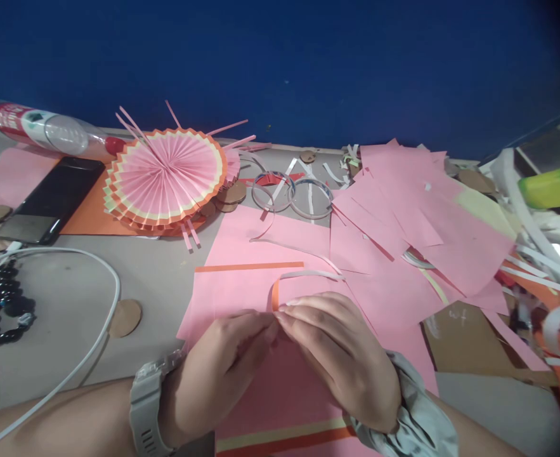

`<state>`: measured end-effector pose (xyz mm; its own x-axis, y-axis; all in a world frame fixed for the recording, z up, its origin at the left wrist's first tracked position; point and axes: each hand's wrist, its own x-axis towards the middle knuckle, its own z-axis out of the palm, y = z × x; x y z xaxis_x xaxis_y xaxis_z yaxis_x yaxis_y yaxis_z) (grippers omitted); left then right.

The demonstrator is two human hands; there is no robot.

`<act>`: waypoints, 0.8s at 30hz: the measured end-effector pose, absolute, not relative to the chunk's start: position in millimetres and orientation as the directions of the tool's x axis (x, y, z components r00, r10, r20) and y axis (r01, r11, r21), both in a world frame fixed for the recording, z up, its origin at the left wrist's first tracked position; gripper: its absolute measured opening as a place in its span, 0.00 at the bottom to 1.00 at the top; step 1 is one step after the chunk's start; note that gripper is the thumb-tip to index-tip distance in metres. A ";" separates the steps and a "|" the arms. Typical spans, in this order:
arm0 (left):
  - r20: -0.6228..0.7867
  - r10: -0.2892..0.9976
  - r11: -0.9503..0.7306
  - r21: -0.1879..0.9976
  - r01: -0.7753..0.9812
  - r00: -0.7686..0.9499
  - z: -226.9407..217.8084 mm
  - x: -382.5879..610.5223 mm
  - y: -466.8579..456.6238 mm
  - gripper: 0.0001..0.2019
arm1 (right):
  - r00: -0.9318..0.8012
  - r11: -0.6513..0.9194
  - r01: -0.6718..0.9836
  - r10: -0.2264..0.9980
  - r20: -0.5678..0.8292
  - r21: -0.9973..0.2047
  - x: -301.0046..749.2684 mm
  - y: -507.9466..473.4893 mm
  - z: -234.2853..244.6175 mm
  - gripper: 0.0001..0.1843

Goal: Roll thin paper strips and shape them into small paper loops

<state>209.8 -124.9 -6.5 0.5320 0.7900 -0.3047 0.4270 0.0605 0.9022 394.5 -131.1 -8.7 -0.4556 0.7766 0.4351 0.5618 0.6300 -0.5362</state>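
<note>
Pinching noted: left hand and right hand meet at the middle of the desk's near edge, fingers closed together on one end of a paper strip. The strip is orange on one face and pale on the other; it rises from the fingertips, bends, and runs right in a low arc. It lies over a large pink sheet that both hands rest on. Grey watch on left wrist, grey scrunchie on right wrist.

Toward the far edge, left of centre: stack of pleated pink fans with orange rims, on orange paper. Just left of it a dark phone; behind that a clear bottle lying on its side. Two tape rings near the far edge, centre. Pile of cut pink pieces on the right side. White cable loops across the left side, black beads at the left edge, a cardboard disc beside the cable
</note>
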 end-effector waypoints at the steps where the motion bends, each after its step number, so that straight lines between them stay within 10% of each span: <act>1: -0.302 0.791 0.061 0.904 0.423 0.532 -6.3 209.9 -125.5 0.11 | -0.455 0.629 0.561 0.778 0.434 -0.539 394.7 -131.1 -8.7 0.15; 24: -0.309 0.811 0.101 0.910 0.401 0.497 -7.2 211.5 -125.3 0.12 | -0.411 0.543 0.525 0.836 0.364 -0.656 393.3 -129.6 -12.8 0.15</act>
